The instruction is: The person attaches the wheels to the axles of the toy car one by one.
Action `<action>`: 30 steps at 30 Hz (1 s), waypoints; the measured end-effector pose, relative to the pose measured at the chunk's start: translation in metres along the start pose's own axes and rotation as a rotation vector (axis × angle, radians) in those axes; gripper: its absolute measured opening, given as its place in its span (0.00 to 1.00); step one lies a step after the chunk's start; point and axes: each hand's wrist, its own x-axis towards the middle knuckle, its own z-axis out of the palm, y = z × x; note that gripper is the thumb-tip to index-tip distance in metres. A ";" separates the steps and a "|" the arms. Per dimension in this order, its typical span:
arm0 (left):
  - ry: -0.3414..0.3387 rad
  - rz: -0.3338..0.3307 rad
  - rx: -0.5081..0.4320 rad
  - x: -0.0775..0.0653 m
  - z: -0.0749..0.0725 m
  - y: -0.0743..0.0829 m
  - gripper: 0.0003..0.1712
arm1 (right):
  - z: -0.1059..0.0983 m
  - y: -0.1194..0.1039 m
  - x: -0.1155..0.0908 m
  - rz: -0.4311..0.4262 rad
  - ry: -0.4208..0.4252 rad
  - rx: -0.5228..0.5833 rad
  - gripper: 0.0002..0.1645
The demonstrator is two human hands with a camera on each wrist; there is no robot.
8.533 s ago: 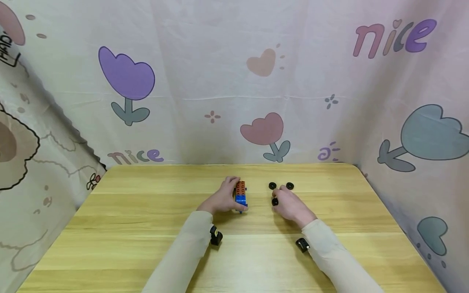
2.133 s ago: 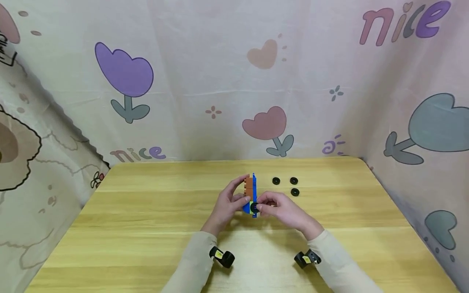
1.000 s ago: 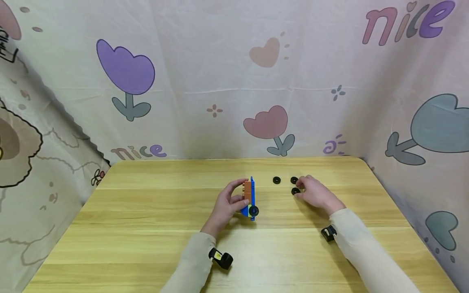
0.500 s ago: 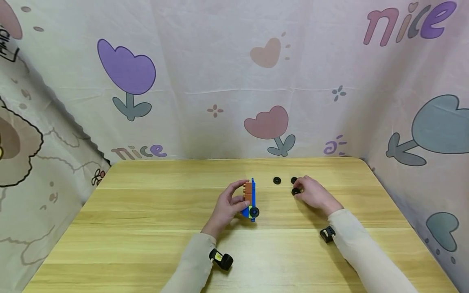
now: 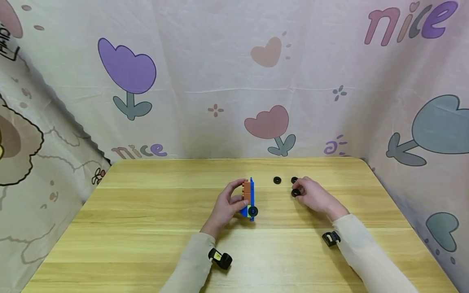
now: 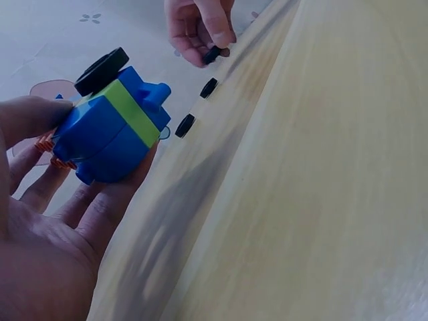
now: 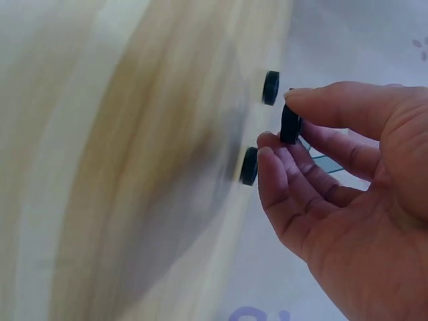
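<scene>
My left hand grips a toy car of building blocks, turned on its side, orange studs to the left and blue base to the right. One black wheel sits on the car's near end; the left wrist view shows the car's blue and lime-green end close up. To the right, my right hand pinches a loose black wheel between thumb and fingers, lifted off the table in the right wrist view. Two more black wheels lie behind it, one farther left and one by the fingers.
Both arms reach over a light wooden table. A patterned cloth hangs behind its back edge and along the sides. Each wrist wears a small black camera, the left one and the right one.
The car was tipped onto its side and gained a wheel at its near end, pressed there by the right hand. That hand then moved right and took hold of another wheel.
</scene>
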 end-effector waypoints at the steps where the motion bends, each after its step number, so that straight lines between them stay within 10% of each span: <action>1: 0.002 0.000 0.002 0.000 0.000 0.000 0.36 | 0.000 -0.001 -0.001 -0.004 0.002 0.004 0.17; 30: -0.017 -0.002 0.020 0.000 0.009 -0.005 0.36 | 0.005 -0.049 -0.012 -0.142 0.088 0.072 0.18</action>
